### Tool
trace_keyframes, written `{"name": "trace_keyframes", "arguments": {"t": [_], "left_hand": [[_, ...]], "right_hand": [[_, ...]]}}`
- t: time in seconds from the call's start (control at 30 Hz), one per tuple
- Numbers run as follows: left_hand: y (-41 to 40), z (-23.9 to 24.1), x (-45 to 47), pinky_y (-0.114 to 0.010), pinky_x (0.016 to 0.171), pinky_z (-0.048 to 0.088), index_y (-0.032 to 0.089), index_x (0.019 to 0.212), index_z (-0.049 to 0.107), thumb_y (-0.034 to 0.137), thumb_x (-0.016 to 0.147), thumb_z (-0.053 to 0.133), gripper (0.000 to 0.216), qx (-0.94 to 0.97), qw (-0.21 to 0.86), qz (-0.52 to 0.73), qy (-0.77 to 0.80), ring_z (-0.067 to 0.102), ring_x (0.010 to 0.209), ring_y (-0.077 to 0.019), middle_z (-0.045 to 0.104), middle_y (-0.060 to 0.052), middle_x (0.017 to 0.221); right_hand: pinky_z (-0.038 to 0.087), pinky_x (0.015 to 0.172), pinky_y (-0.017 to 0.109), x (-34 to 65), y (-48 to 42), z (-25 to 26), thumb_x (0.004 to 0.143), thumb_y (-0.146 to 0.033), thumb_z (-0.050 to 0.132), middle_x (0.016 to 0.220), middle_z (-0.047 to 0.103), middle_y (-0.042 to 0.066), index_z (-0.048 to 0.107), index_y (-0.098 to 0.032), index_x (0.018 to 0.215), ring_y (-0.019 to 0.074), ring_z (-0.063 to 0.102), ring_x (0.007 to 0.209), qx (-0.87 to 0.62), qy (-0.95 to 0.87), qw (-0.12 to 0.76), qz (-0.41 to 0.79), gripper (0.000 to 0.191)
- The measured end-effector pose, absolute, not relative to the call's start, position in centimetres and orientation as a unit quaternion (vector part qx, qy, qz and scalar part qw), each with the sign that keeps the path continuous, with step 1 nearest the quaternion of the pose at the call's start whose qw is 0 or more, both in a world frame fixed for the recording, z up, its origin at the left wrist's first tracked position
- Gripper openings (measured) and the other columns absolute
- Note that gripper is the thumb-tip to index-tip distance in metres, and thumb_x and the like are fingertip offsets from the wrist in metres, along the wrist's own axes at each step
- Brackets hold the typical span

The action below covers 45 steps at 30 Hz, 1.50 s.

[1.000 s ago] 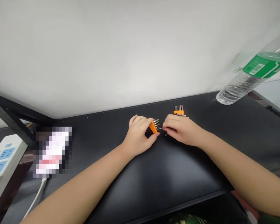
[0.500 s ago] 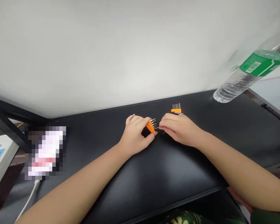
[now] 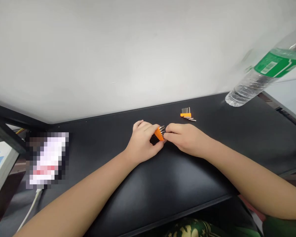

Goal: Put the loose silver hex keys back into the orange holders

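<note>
Held the orange holder [image 3: 159,133] in the left hand [image 3: 143,144], above mid table [image 3: 148,194], betw. front & back edges. Pinched it betw. thumb & fingers, w/ long axis slanting back-left to front-right, metal keys [image 3: 162,128] poking out twd the table's right end, straight at the right hand [image 3: 187,140]. Pressed right thumb & fingers together at the keys' front end, right of the holder, apparently pinching there; couldn't tell which key past the fingertips. Saw a 2nd orange holder [image 3: 185,115] nr the back edge, behind the right hand, w/ prongs [image 3: 185,110] twd that edge. Spotted a bottle [image 3: 249,86] nr the back-right corner: green label [image 3: 277,69] w/ barcode [image 3: 269,67], no legible brand. Found a blurred-out screen [image 3: 48,158] twd the left end, w/ white cable [image 3: 32,208], plus a power strip [image 3: 0,164] beyond, also w/o readable writing.
</note>
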<state>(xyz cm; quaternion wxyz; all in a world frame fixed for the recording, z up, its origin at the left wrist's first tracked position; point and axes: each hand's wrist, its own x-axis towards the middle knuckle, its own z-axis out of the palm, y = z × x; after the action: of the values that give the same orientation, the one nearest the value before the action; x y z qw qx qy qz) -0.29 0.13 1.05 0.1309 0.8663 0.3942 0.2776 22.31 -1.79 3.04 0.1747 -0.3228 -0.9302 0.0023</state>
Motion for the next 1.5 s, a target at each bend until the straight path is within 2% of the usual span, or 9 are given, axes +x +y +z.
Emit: {"name": "trace_keyframes", "arguments": {"t": [0.17, 0.27, 0.5, 0.7, 0.8, 0.93, 1.13, 1.27, 1.5], "left_hand": [[0.4, 1.1, -0.4, -0.046, 0.111, 0.037, 0.024, 0.109, 0.064, 0.034, 0.084, 0.068, 0.027, 0.858, 0.133, 0.288, 0.403, 0.066, 0.092, -0.0205, 0.069, 0.0, 0.09], [0.5, 1.0, -0.5, -0.045, 0.11, 0.039, 0.023, 0.107, 0.064, 0.04, 0.086, 0.069, 0.027, 0.855, 0.137, 0.292, 0.406, 0.065, 0.088, -0.0194, 0.068, 0.0, 0.087], [0.3, 0.8, -0.5, -0.049, 0.118, 0.033, 0.025, 0.112, 0.065, 0.038, 0.082, 0.073, 0.033, 0.855, 0.139, 0.284, 0.41, 0.069, 0.097, -0.0214, 0.074, 0.0, 0.097], [0.2, 0.9, -0.5, -0.049, 0.119, 0.031, 0.026, 0.111, 0.065, 0.037, 0.082, 0.07, 0.031, 0.856, 0.143, 0.271, 0.417, 0.069, 0.099, -0.0217, 0.074, -0.001, 0.098], [0.2, 1.1, -0.5, -0.049, 0.12, 0.031, 0.027, 0.111, 0.065, 0.038, 0.084, 0.069, 0.03, 0.856, 0.145, 0.268, 0.418, 0.068, 0.099, -0.0221, 0.074, -0.001, 0.098], [0.2, 1.2, -0.6, -0.048, 0.118, 0.033, 0.027, 0.111, 0.065, 0.042, 0.086, 0.069, 0.03, 0.853, 0.135, 0.271, 0.425, 0.067, 0.094, -0.0218, 0.072, -0.001, 0.092], [0.4, 0.9, -0.7, -0.048, 0.116, 0.035, 0.024, 0.115, 0.064, 0.039, 0.085, 0.071, 0.034, 0.848, 0.121, 0.282, 0.432, 0.065, 0.098, -0.0227, 0.071, -0.002, 0.097], [0.5, 0.7, -0.7, -0.049, 0.118, 0.033, 0.025, 0.117, 0.062, 0.039, 0.086, 0.07, 0.035, 0.846, 0.119, 0.289, 0.432, 0.065, 0.101, -0.0231, 0.071, -0.003, 0.103], [0.5, 0.8, -0.6, -0.05, 0.119, 0.032, 0.025, 0.118, 0.062, 0.039, 0.086, 0.069, 0.035, 0.852, 0.109, 0.275, 0.431, 0.065, 0.103, -0.0237, 0.071, -0.004, 0.105]], "right_hand": [[0.052, 0.08, 0.029, 22.3, -1.5, 3.2, 0.101, -0.014, 0.052, 0.112, 0.068, 0.009, 0.067, -0.019, 0.109, 0.0175, 0.064, 0.092, -0.308, -0.913, 0.255, 0.084, 0.018], [0.053, 0.078, 0.03, 23.2, -1.2, 3.4, 0.099, -0.019, 0.058, 0.107, 0.067, 0.009, 0.065, -0.019, 0.111, 0.0182, 0.064, 0.089, -0.348, -0.883, 0.299, 0.102, 0.014], [0.047, 0.063, 0.028, 23.2, -1.1, 2.6, 0.104, -0.021, 0.054, 0.084, 0.067, 0.004, 0.071, -0.019, 0.093, 0.0149, 0.062, 0.071, -0.352, -0.892, 0.27, 0.085, 0.02], [0.055, 0.081, 0.03, 21.7, -1.6, 1.7, 0.103, -0.015, 0.05, 0.101, 0.075, 0.008, 0.071, -0.018, 0.104, 0.0183, 0.07, 0.092, -0.326, -0.892, 0.277, 0.147, 0.022], [0.055, 0.083, 0.031, 21.6, -1.5, 1.8, 0.102, -0.017, 0.054, 0.1, 0.075, 0.007, 0.07, -0.018, 0.108, 0.0184, 0.069, 0.09, -0.349, -0.878, 0.288, 0.158, 0.017], [0.051, 0.074, 0.031, 23.6, -0.6, 2.6, 0.1, -0.023, 0.06, 0.091, 0.07, 0.006, 0.071, -0.018, 0.101, 0.0189, 0.066, 0.081, -0.406, -0.877, 0.228, 0.12, 0.012], [0.05, 0.078, 0.032, 26.3, 0.3, 3.5, 0.091, -0.016, 0.067, 0.106, 0.067, 0.008, 0.073, -0.019, 0.099, 0.0194, 0.064, 0.087, -0.416, -0.893, 0.084, 0.147, 0.011], [0.047, 0.073, 0.03, 24.8, -0.3, 3.6, 0.084, -0.009, 0.066, 0.089, 0.066, 0.006, 0.067, -0.018, 0.078, 0.0194, 0.061, 0.082, -0.432, -0.885, 0.03, 0.171, 0.012], [0.037, 0.062, 0.027, 23.3, -1.1, 4.0, 0.08, -0.006, 0.062, 0.078, 0.062, 0.001, 0.057, -0.019, 0.076, 0.0149, 0.054, 0.068, -0.435, -0.883, 0.081, 0.158, 0.015]]}}
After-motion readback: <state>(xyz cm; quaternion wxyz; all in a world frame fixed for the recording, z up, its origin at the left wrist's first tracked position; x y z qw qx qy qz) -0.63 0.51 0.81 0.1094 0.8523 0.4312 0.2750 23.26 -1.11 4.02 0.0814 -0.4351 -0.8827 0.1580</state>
